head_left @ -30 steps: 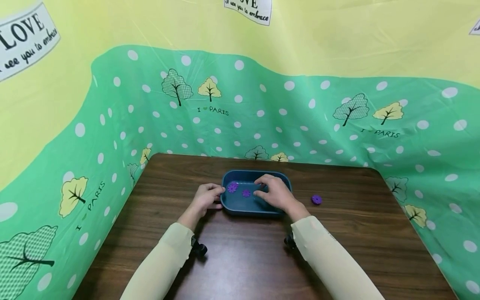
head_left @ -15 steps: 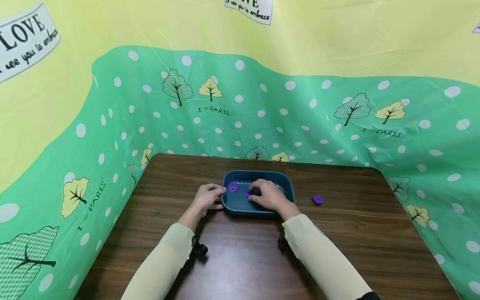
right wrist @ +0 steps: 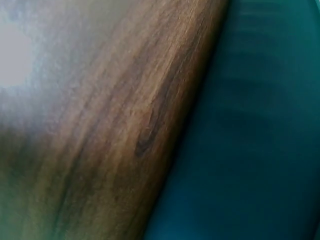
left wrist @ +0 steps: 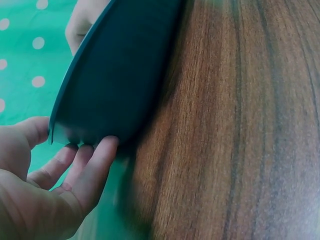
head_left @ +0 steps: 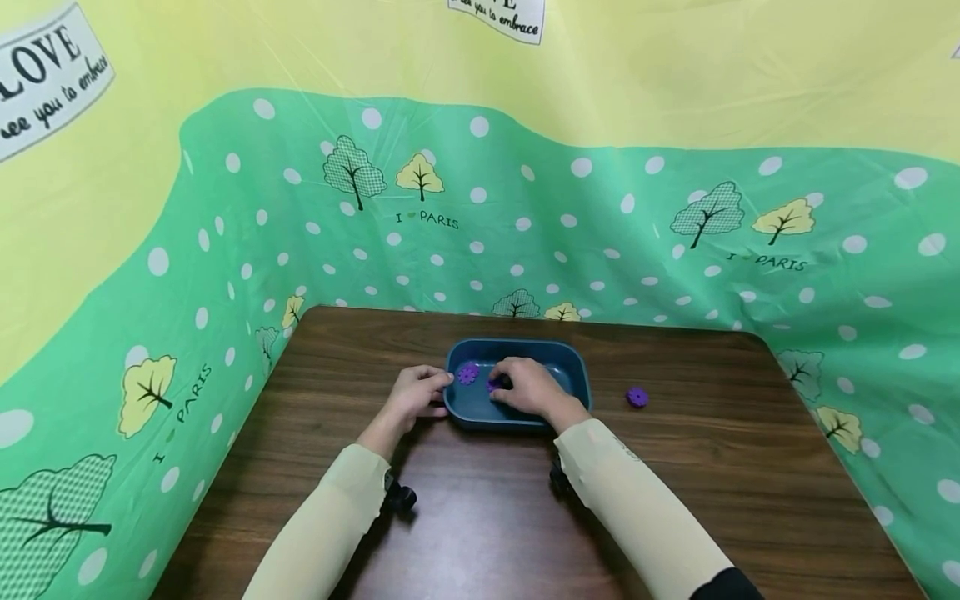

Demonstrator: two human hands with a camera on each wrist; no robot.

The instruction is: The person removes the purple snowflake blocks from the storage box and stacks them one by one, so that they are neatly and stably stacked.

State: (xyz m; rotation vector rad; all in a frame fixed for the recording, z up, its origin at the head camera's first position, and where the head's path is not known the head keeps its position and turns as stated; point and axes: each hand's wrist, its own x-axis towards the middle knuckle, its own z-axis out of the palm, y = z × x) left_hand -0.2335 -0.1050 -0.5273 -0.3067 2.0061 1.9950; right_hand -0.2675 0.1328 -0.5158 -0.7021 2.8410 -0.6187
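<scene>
A dark blue plastic tub (head_left: 471, 410) stands on the table with a purple notched disc (head_left: 468, 374) at its left end. My left hand (head_left: 413, 392) holds that end of the tub. In the left wrist view, its thumb is at the rim and its fingers (left wrist: 102, 165) press the outer wall. Inside the tub, my right hand (head_left: 528, 387) has thumb and fingertips around a second purple notched disc (head_left: 492, 386), pinching it; the fingers partly cover it. The right wrist view shows only the tub's outer wall (right wrist: 240, 140) and the tabletop, not the hand.
A third purple piece (head_left: 637, 397), seemingly thicker, lies on the wooden table (head_left: 480, 517) to the right of the tub. Behind and beside the table hangs a green and yellow printed cloth (head_left: 480, 225).
My right hand has moved left and slightly down inside the tub, from beside the second disc to around it. The left hand keeps its hold on the tub's end.
</scene>
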